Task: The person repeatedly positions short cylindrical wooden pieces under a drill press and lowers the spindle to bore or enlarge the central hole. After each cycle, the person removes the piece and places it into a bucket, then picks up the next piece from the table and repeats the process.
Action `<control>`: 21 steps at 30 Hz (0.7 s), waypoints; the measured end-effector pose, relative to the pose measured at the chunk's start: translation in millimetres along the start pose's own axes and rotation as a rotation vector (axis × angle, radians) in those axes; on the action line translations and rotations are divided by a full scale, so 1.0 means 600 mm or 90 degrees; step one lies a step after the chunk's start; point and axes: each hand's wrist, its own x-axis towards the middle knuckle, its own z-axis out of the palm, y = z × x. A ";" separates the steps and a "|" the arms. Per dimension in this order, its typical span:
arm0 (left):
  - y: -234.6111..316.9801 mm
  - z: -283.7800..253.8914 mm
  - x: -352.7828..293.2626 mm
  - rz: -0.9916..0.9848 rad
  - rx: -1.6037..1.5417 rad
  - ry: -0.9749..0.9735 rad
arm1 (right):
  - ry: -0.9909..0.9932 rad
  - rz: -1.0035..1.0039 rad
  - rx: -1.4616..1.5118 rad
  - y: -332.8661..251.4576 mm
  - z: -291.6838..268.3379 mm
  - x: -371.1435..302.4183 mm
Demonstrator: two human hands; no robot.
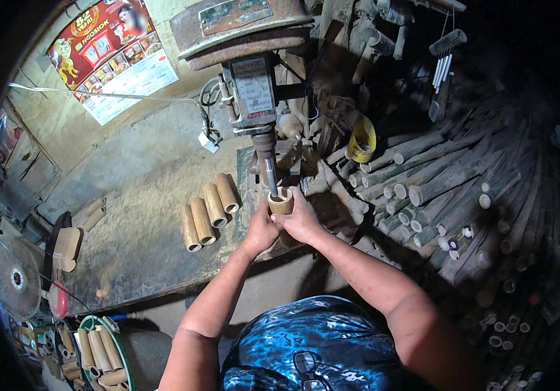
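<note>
Both of my hands grip one short bamboo tube [281, 204] under the drill press [252, 91]. My left hand [262, 229] wraps its left side, and my right hand [301, 220] closes round its right side. The tube's open end faces up, with the drill press's metal spindle [271, 176] reaching down to its mouth. How deep the tip sits inside is hidden. Left of my hands, several cut bamboo tubes [213, 205] lie side by side on the dusty workbench [143, 251].
Long bamboo poles [436, 176] are stacked at the right, beside a yellow bucket [361, 140]. A fan [16, 277] stands far left. Below it, a green-rimmed basket [120, 339] holds more bamboo tubes. A calendar [107, 55] hangs on the wall; a wind chime [446, 58] hangs at upper right.
</note>
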 end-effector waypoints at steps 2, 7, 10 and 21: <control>0.022 -0.004 0.012 0.007 0.035 0.025 | 0.044 -0.066 0.002 -0.022 -0.009 0.002; 0.058 -0.019 0.014 0.106 0.002 0.077 | 0.058 -0.122 0.034 -0.068 -0.013 -0.005; 0.066 -0.033 0.005 0.052 -0.061 0.058 | 0.055 -0.139 0.043 -0.083 -0.009 -0.008; 0.081 -0.048 -0.006 0.048 -0.034 0.108 | 0.040 -0.137 0.019 -0.089 0.000 -0.003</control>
